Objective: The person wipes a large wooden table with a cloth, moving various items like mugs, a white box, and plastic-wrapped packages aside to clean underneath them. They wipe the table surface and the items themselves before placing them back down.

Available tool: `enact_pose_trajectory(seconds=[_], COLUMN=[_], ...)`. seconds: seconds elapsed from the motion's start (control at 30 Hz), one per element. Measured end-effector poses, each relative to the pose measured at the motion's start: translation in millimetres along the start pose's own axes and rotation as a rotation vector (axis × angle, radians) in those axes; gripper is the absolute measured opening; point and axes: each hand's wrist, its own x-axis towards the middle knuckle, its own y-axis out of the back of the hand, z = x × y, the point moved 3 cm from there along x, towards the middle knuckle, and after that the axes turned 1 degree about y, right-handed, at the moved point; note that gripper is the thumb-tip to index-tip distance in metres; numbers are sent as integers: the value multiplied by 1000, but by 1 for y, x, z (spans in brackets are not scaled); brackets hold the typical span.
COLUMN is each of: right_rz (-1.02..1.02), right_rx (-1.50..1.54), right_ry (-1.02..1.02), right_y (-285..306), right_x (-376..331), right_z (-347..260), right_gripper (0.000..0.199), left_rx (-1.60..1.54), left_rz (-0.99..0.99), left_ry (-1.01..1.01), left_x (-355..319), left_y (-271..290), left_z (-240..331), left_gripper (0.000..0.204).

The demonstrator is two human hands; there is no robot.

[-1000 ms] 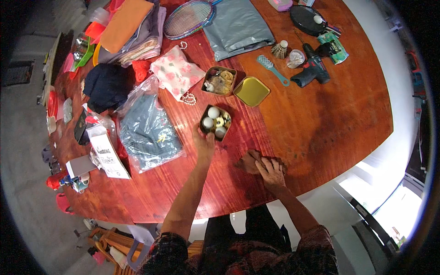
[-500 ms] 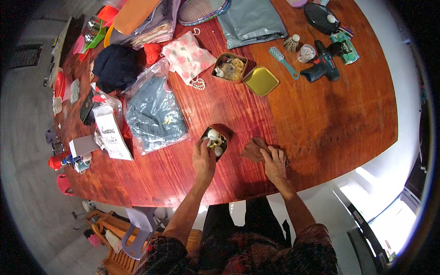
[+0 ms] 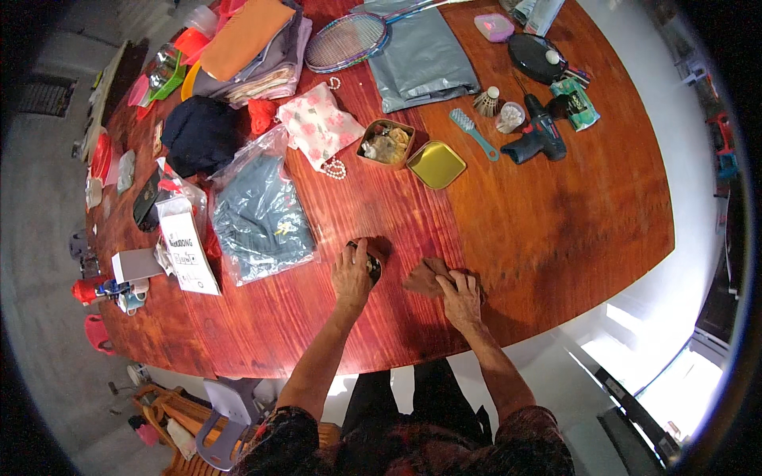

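Observation:
My left hand (image 3: pixel 352 275) covers a small dark tin (image 3: pixel 374 252) on the red wooden table (image 3: pixel 556 230), near its front edge; most of the tin and its contents are hidden under the fingers. My right hand (image 3: pixel 460 295) presses on a brown lid or cloth-like piece (image 3: pixel 424 278) lying flat just right of the tin. Farther back stand a second open tin (image 3: pixel 386 143) with small items in it and its yellow lid (image 3: pixel 436 164).
A clear bag with dark fabric (image 3: pixel 258 214), a floral pouch (image 3: pixel 319 123), a navy cap (image 3: pixel 198 135), a racket (image 3: pixel 349 40), grey bag (image 3: pixel 421 59), a teal brush (image 3: pixel 473 132), a drill (image 3: pixel 536 135) and a white box (image 3: pixel 189 252) crowd the back and left.
My left hand has drawn the small tin toward the table's front edge, next to my right hand, and now covers it. The view has shifted closer.

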Motion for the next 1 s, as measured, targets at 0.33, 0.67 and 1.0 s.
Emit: enact_pose_trajectory(seconds=[0.33, 0.67, 1.0], right_rz=[264, 238, 235], right_rx=[53, -51, -9], right_ry=[-103, -142, -104], right_y=[22, 26, 31], right_x=[25, 55, 60], right_z=[20, 32, 40], right_gripper=[41, 43, 48], left_rx=[-50, -338, -408], left_rz=[120, 101, -26], left_ry=[85, 116, 56], left_x=[-3, -13, -12], left_y=[1, 44, 29], left_z=[-7, -13, -9], left_gripper=[59, 51, 51])
